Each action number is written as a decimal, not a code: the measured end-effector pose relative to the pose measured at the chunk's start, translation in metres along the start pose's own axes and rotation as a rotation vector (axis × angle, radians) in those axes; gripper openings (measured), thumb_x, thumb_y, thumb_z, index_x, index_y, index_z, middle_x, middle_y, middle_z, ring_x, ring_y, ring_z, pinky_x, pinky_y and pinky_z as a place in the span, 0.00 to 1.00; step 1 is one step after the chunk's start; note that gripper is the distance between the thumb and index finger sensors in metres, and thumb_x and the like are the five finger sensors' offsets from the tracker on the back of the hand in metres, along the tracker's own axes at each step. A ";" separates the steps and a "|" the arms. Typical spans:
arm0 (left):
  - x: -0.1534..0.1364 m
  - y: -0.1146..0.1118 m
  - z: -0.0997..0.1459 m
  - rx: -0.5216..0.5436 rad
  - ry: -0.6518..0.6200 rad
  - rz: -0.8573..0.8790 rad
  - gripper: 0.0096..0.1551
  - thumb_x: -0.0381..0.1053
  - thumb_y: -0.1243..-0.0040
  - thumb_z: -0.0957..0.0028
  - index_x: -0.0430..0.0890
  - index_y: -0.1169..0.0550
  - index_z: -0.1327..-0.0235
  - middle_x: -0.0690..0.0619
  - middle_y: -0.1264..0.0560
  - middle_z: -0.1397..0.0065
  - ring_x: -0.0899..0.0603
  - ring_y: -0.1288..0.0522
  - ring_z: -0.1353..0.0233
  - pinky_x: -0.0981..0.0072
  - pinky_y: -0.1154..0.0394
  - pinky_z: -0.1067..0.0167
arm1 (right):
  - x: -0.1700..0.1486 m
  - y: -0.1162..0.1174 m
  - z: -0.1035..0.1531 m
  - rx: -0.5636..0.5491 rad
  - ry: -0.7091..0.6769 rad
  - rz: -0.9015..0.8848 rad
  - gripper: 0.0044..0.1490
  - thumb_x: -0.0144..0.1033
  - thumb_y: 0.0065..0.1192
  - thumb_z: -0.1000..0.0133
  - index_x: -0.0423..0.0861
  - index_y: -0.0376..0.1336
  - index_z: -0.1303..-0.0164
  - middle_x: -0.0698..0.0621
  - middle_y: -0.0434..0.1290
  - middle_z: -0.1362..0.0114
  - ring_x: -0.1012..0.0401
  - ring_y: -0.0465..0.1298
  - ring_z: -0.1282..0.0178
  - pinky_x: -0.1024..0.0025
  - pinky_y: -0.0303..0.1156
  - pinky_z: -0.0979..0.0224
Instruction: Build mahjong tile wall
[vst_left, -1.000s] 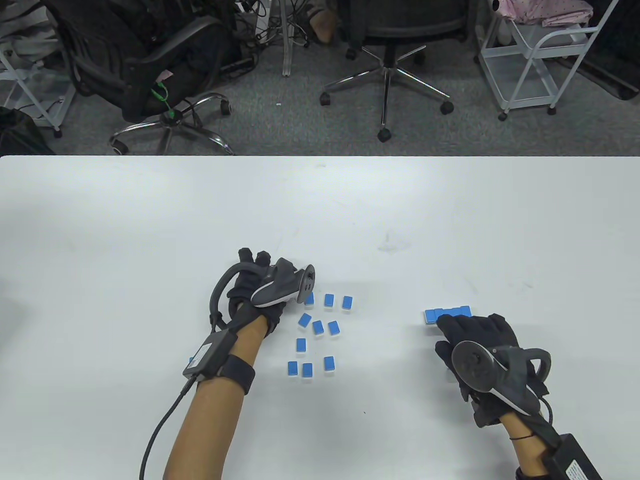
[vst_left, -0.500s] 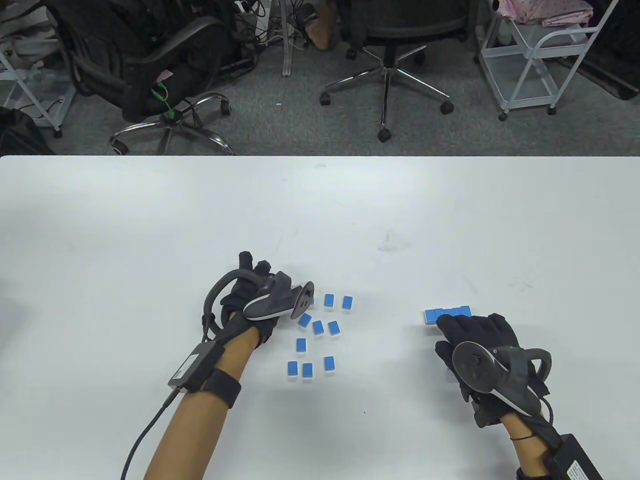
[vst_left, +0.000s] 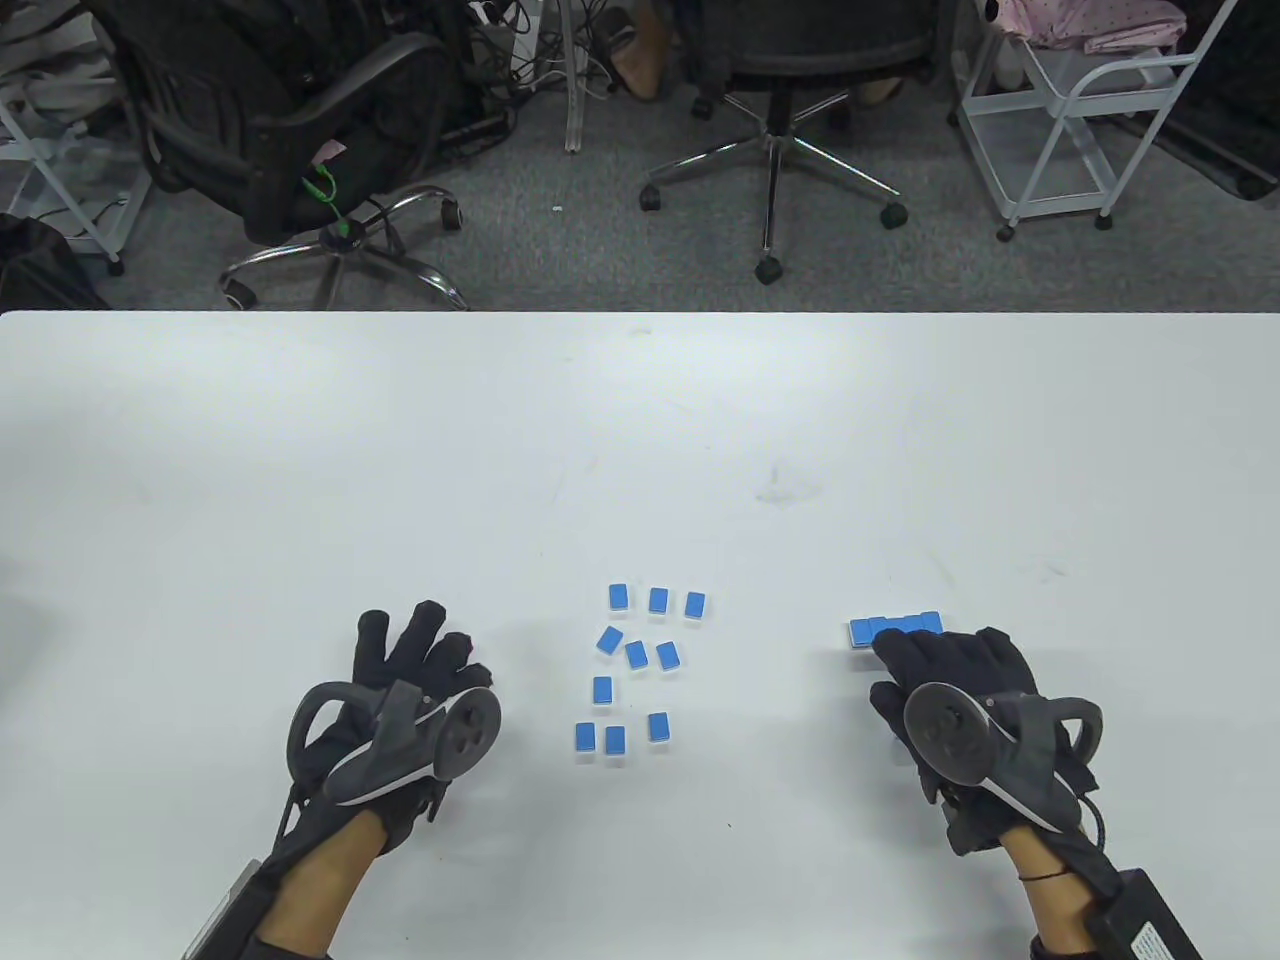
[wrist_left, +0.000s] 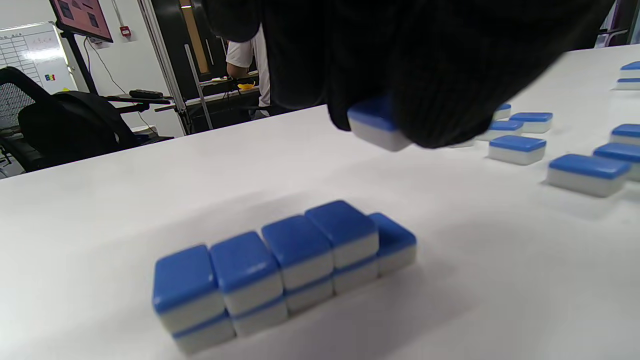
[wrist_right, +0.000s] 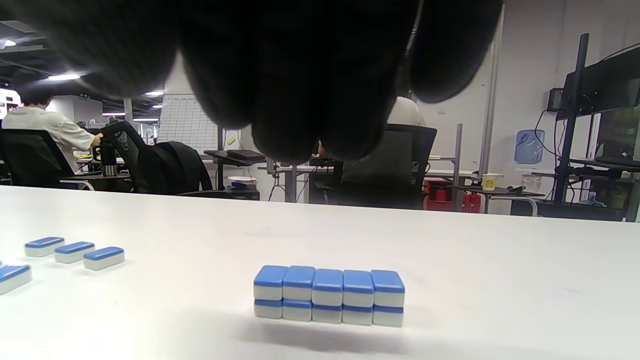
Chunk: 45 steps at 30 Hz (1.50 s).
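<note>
Several loose blue-backed mahjong tiles (vst_left: 640, 660) lie face down mid-table. In the left wrist view my left hand (wrist_left: 425, 75) pinches one tile (wrist_left: 372, 125) above a two-high wall (wrist_left: 280, 270) with a single tile at its far end. In the table view my left hand (vst_left: 425, 650) covers that wall. A second two-high wall (vst_left: 895, 630) stands at the right, also seen in the right wrist view (wrist_right: 327, 295). My right hand (vst_left: 950, 665) hovers at its near side, fingers (wrist_right: 300, 100) loosely bent and holding nothing.
The white table (vst_left: 640, 420) stretches far beyond the tiles. Office chairs (vst_left: 780, 90) and a white cart (vst_left: 1080, 110) stand on the floor past its far edge. More loose tiles (wrist_left: 585, 172) show to the right in the left wrist view.
My left hand has drawn back from the loose tiles toward the near left, carrying a tile. The right hand and its wall have not moved.
</note>
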<state>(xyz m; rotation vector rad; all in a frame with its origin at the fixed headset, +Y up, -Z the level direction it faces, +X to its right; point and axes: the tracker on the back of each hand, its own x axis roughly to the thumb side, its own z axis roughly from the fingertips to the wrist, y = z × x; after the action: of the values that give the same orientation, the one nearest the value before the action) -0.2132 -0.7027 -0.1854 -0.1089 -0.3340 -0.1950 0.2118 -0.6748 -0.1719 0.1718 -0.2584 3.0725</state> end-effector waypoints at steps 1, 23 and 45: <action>0.000 -0.003 0.001 0.003 0.001 0.009 0.34 0.62 0.30 0.54 0.56 0.22 0.32 0.55 0.34 0.17 0.39 0.53 0.13 0.30 0.62 0.22 | 0.000 0.000 0.000 0.002 0.000 0.000 0.34 0.56 0.61 0.57 0.56 0.68 0.40 0.53 0.80 0.34 0.51 0.78 0.33 0.41 0.65 0.24; -0.007 -0.031 0.000 -0.048 0.029 0.119 0.33 0.59 0.32 0.51 0.57 0.24 0.30 0.55 0.39 0.15 0.40 0.55 0.13 0.30 0.64 0.22 | 0.001 0.003 -0.001 0.028 -0.002 -0.008 0.34 0.56 0.61 0.57 0.56 0.68 0.40 0.53 0.80 0.34 0.51 0.78 0.33 0.41 0.65 0.24; -0.045 -0.012 0.017 0.126 0.098 0.415 0.39 0.69 0.47 0.49 0.62 0.36 0.21 0.55 0.50 0.11 0.36 0.60 0.13 0.28 0.67 0.25 | 0.017 0.004 0.002 -0.030 -0.141 -0.190 0.35 0.55 0.62 0.57 0.55 0.67 0.39 0.53 0.80 0.36 0.51 0.80 0.38 0.45 0.71 0.31</action>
<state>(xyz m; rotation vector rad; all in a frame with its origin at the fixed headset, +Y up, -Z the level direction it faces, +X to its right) -0.2627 -0.7039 -0.1839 -0.0418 -0.2190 0.2312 0.1953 -0.6784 -0.1682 0.3894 -0.2764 2.8705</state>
